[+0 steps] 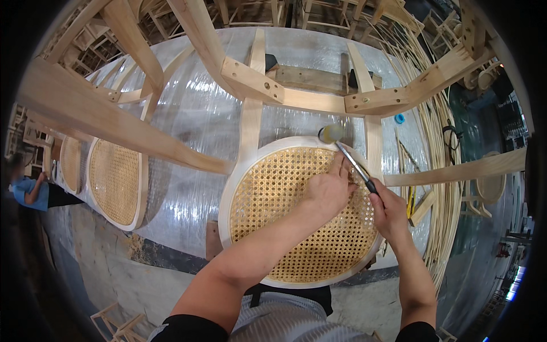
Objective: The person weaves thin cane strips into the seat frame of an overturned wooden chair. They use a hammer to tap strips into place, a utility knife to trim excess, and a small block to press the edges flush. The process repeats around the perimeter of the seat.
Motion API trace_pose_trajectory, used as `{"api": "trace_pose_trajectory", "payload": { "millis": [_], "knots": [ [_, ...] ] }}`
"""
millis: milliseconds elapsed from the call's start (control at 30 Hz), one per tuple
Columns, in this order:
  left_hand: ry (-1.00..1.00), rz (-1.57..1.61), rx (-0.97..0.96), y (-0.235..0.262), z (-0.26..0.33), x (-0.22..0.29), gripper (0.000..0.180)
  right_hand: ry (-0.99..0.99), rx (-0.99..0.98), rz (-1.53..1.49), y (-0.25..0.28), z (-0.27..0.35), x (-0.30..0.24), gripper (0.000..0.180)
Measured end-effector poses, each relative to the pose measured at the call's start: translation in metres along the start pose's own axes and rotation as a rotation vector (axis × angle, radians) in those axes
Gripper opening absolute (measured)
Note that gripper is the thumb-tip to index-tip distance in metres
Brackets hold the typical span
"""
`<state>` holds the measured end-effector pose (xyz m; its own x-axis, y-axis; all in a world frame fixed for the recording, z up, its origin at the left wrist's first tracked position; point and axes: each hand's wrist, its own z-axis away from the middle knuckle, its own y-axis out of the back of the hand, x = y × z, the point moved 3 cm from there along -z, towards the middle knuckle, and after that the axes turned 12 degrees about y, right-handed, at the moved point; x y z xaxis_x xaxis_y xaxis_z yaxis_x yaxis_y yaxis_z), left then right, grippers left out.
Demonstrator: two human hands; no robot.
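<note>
An unfinished wooden chair lies on the wrapped table. Woven cane (279,194) fills its round seat frame (225,214), which faces me. My left hand (330,191) rests on the cane near the far right of the rim, fingers stretched forward. Anything small under those fingertips is hidden. My right hand (388,210) is wrapped round the black grip of a mallet (356,166) with a metal shaft and a rounded, yellowish head. That head sits over the far rim, just beyond my left fingertips. Whether it touches the wood I cannot tell.
Chair legs (131,128) and rails (313,101) rise around the seat. More cane seats (114,176) stand at left, where a person in blue (33,191) is farther off. Long thin cane strips (441,188) lie at right, near a blue tape roll (400,118).
</note>
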<state>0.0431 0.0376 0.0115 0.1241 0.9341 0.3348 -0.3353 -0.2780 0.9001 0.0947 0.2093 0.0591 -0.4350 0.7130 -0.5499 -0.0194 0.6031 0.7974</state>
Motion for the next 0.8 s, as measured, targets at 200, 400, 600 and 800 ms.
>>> {"api": "trace_pose_trajectory", "payload": {
  "millis": [200,400,600,800],
  "knots": [
    [0.012,0.016,-0.079,0.005,0.003,0.002,0.079,-0.122,0.023,-0.035,0.0,0.005,-0.001,0.034],
    [-0.028,-0.05,-0.075,0.011,-0.001,-0.008,0.075,-0.081,0.319,-0.171,-0.003,0.059,-0.005,0.029],
    [-0.144,-0.193,-0.007,0.021,-0.008,0.003,0.073,-0.409,0.847,-0.566,-0.028,0.186,-0.008,0.023],
    [-0.401,-0.251,0.3,0.015,-0.014,0.01,0.062,-0.731,0.707,-0.03,-0.019,0.22,0.041,0.026]
  ]
}}
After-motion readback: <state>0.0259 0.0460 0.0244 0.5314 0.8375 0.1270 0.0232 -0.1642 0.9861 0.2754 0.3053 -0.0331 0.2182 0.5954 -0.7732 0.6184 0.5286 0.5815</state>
